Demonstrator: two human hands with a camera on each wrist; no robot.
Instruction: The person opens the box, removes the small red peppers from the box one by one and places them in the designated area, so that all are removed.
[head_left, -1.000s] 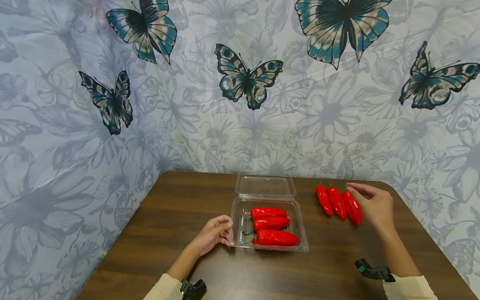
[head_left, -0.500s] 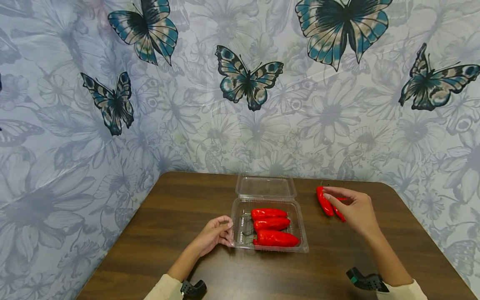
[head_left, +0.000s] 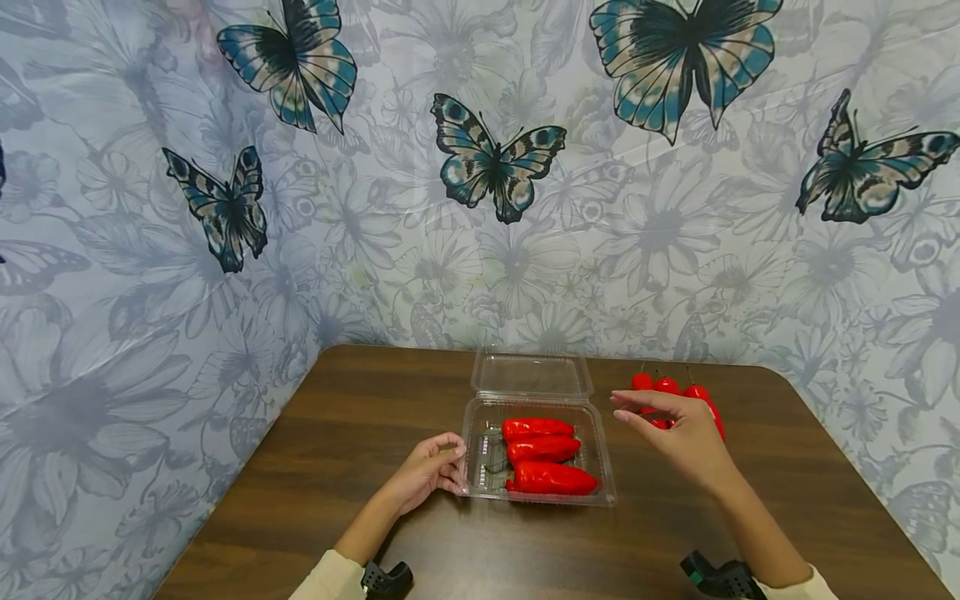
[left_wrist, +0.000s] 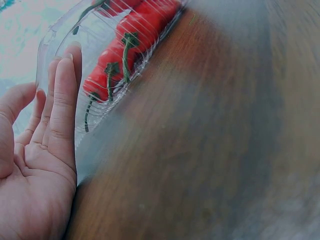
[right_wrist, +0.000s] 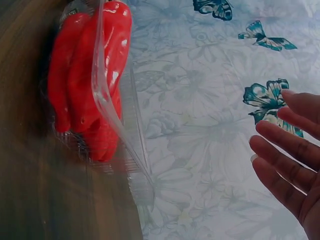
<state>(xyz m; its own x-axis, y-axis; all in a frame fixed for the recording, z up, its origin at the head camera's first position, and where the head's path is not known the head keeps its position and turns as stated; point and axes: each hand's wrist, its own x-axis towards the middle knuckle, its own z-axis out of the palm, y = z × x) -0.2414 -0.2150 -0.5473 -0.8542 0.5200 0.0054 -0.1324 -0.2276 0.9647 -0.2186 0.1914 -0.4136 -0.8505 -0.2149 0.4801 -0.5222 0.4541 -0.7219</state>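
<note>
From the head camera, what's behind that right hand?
Three red peppers on the table: their far ends show, plus some red patches lower down. The right hand covers the rest.

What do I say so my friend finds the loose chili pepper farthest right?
On the brown table, look right of the clear plastic box. Three loose red chili peppers lie partly behind the right hand. Yours is the pepper farthest from the box.

No readable text or labels anywhere
</note>
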